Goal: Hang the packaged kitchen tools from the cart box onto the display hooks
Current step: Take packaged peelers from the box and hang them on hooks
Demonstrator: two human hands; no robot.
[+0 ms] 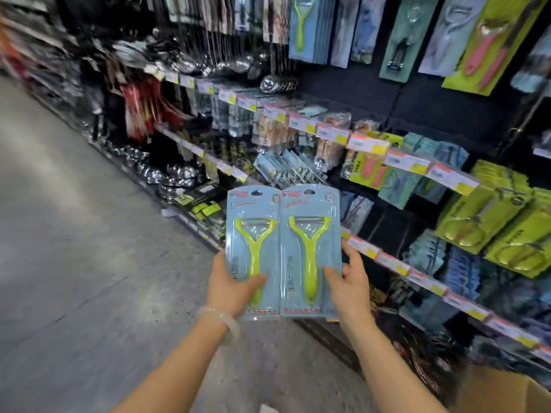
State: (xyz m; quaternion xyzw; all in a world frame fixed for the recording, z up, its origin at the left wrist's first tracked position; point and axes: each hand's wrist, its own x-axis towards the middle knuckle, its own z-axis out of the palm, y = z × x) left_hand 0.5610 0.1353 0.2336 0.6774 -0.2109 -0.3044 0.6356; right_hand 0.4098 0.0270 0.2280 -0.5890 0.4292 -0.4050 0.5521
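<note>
Store aisle with grey floor (74,234) and stocked shelving (387,150) to the right. Nearest, a cardboard box (507,391) corner sits at lower right. Left hand (232,284) grips the left peeler pack (253,248), thumb across its front. Right hand (348,281) grips the right peeler pack (310,248), touching the left pack side by side, upright, in front of the shelving. Beyond, an identical hung peeler (301,25) shows on the upper display.

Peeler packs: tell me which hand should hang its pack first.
Probably the right hand: its peeler pack is nearer the shelving, below the matching hung peeler. The left hand holds its pack on the aisle side.
</note>
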